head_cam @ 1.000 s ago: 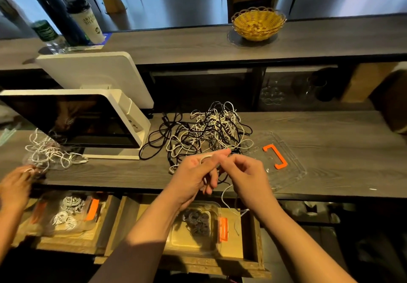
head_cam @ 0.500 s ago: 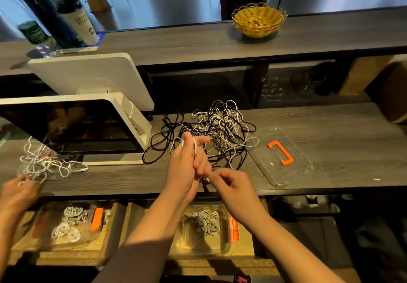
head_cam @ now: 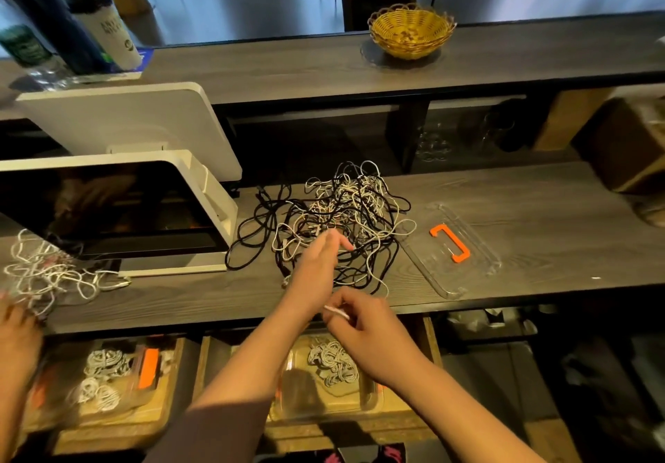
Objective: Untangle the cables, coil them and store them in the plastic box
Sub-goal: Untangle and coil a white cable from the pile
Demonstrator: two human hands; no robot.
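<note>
while the left hand [head_cam: 316, 264] lies open, right hand [head_cam: 363, 325] pinches a white cable [head_cam: 336, 312] above the grey wooden counter [head_cam: 539, 217].

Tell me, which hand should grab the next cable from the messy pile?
Probably the left hand: it is stretched out with open fingers right over the tangled cable pile. The right hand sits nearer the counter edge, pinching a white cable end.

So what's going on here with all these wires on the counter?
A person is sorting a tangled pile of black and white cables on the counter. Their left hand reaches out over the pile, fingers extended, while the right hand pinches a white cable end. Coiled cables already lie in an open plastic box in the drawer below; its lid rests beside the pile.
</note>
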